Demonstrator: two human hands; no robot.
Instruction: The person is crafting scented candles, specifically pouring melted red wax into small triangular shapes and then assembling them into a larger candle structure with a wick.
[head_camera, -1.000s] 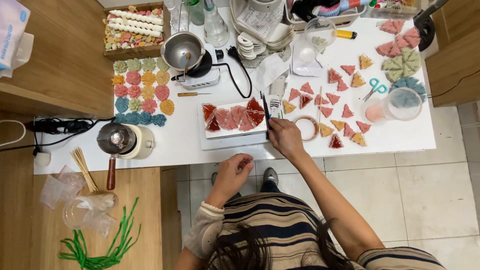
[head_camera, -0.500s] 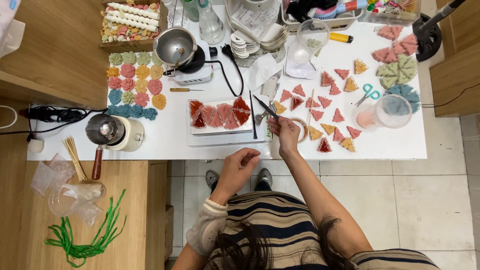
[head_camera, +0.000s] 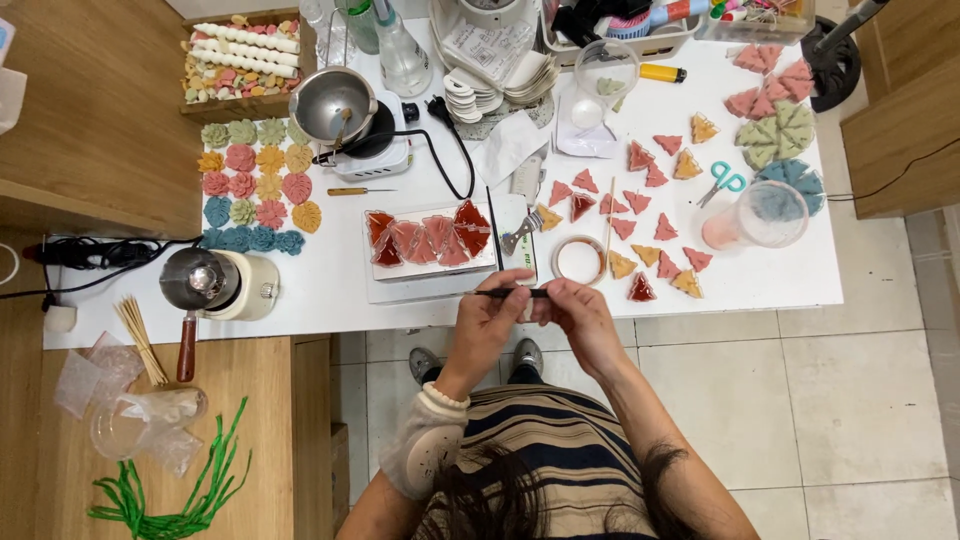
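Head view is showing me holding a thin dark stick (head_camera: 510, 293) level between both hands, just off the near edge of the white table (head_camera: 330, 290). My left hand (head_camera: 487, 318) is pinching its left part with closed fingertips; my right hand (head_camera: 578, 312) is closing around its other end. Just beyond it, the tray of red wedges (head_camera: 428, 238) is sitting beside a tape roll (head_camera: 579, 259). I judge I am readying the stick; steady aim comes next.
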